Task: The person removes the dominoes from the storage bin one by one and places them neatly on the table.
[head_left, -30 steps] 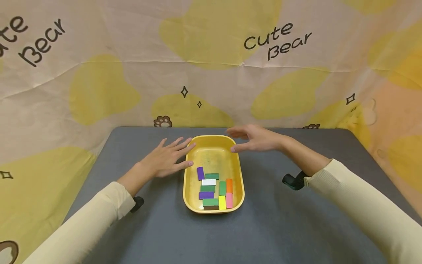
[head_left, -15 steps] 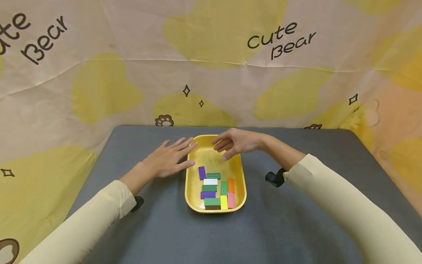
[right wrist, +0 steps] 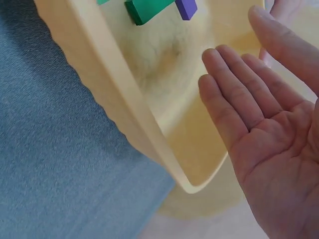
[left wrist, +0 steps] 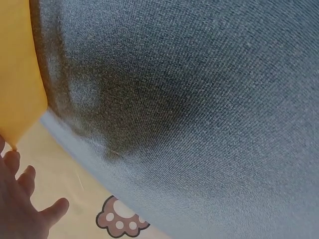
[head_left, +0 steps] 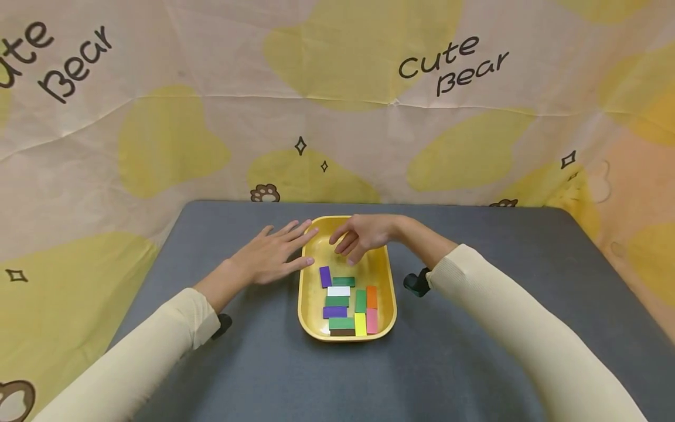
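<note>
A yellow oval tray (head_left: 311, 299) sits mid-table and holds several flat coloured blocks: a purple one (head_left: 325, 276), a green one (head_left: 343, 282), a white one (head_left: 338, 291), an orange one (head_left: 371, 297) and others. My left hand (head_left: 274, 255) lies flat on the table, fingers straight, touching the tray's left rim. My right hand (head_left: 358, 237) hovers over the tray's far, bare end with relaxed fingers and holds nothing. In the right wrist view the open palm (right wrist: 269, 144) hangs above the tray wall (right wrist: 124, 114), with a green block (right wrist: 147, 9) and a purple block (right wrist: 185, 7) beyond it.
The grey cloth-covered table (head_left: 453, 363) runs back to a beige and yellow "Cute Bear" sheet (head_left: 337, 99). Black wrist mounts show under both sleeves (head_left: 416, 282). The left wrist view shows the grey table cloth (left wrist: 199, 99) and the tray's yellow edge (left wrist: 20, 84).
My right hand has moved left and toward me, from beyond the tray's far right corner to over its far end. The left hand has stayed put.
</note>
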A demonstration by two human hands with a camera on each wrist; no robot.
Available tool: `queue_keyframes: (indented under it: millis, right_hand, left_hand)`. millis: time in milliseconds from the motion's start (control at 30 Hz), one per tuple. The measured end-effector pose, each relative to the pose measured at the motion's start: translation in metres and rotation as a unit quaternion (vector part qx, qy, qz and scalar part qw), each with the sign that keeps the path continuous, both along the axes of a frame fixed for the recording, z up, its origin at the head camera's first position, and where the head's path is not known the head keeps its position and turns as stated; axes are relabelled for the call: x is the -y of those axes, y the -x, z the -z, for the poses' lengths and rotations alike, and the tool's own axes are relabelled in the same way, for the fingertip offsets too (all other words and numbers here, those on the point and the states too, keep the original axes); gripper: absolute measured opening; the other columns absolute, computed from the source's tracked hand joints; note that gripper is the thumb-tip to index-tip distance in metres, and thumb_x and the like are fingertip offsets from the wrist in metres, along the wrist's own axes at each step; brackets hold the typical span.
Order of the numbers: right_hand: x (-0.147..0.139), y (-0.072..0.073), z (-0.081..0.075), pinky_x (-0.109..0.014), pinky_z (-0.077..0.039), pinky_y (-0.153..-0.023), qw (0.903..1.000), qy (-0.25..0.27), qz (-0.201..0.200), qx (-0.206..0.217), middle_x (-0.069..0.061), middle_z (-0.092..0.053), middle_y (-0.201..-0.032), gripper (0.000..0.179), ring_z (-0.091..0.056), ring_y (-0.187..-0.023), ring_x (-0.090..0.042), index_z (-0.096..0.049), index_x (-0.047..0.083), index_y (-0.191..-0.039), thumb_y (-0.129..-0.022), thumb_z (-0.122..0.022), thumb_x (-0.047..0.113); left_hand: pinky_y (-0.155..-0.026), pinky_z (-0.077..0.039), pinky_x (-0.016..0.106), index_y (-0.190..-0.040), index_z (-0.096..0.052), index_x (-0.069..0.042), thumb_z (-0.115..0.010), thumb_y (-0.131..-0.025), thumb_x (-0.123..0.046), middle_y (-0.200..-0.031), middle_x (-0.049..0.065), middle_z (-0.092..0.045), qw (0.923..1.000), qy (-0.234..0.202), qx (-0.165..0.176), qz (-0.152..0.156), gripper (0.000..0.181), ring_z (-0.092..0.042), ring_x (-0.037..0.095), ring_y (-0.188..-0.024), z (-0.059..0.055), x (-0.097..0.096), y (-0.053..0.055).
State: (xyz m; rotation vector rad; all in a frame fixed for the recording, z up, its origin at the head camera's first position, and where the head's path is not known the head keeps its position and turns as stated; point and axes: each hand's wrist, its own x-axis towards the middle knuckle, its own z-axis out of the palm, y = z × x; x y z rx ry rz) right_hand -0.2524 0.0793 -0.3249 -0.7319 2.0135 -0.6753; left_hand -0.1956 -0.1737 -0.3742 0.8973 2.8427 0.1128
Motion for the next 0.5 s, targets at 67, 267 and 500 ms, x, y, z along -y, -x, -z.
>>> queue_keyframes:
  millis: [67,267,500]
  right_hand:
    - [0.002,0.001,0.003,-0.034,-0.045,-0.105,0.9999,-0.012,0.003,0.009,-0.016,-0.056,-0.142,0.062,-0.055,-0.13,-0.025,-0.044,0.0,-0.147,-0.091,-0.071,0.003]
    - [0.008,0.006,0.008,-0.035,-0.042,-0.108,0.9993,-0.035,0.004,0.014,-0.014,-0.058,-0.14,0.062,-0.055,-0.13,-0.023,-0.044,0.002,-0.147,-0.091,-0.07,0.002]
    - [0.023,0.007,0.014,-0.032,-0.043,-0.106,0.9989,-0.043,-0.018,0.0,-0.012,-0.06,-0.138,0.056,-0.056,-0.128,-0.021,-0.047,0.003,-0.145,-0.093,-0.066,0.001]
  left_hand:
    - [-0.114,-0.016,0.067,-0.161,-0.016,-0.026,-0.034,-0.101,-0.064,-0.167,0.0,-0.011,1.0,-0.001,0.003,0.0,0.073,-0.016,0.03,-0.151,0.0,0.0,0.0]
    - [-0.113,-0.018,0.067,-0.161,-0.015,-0.026,-0.032,-0.101,-0.065,-0.167,0.0,-0.011,1.0,-0.001,0.0,0.004,0.074,-0.017,0.03,-0.151,0.0,0.0,0.001]
    - [-0.112,-0.02,0.067,-0.161,-0.017,-0.025,-0.032,-0.101,-0.065,-0.166,0.001,-0.013,1.0,-0.003,-0.005,0.008,0.074,-0.018,0.03,-0.151,0.0,0.001,0.001]
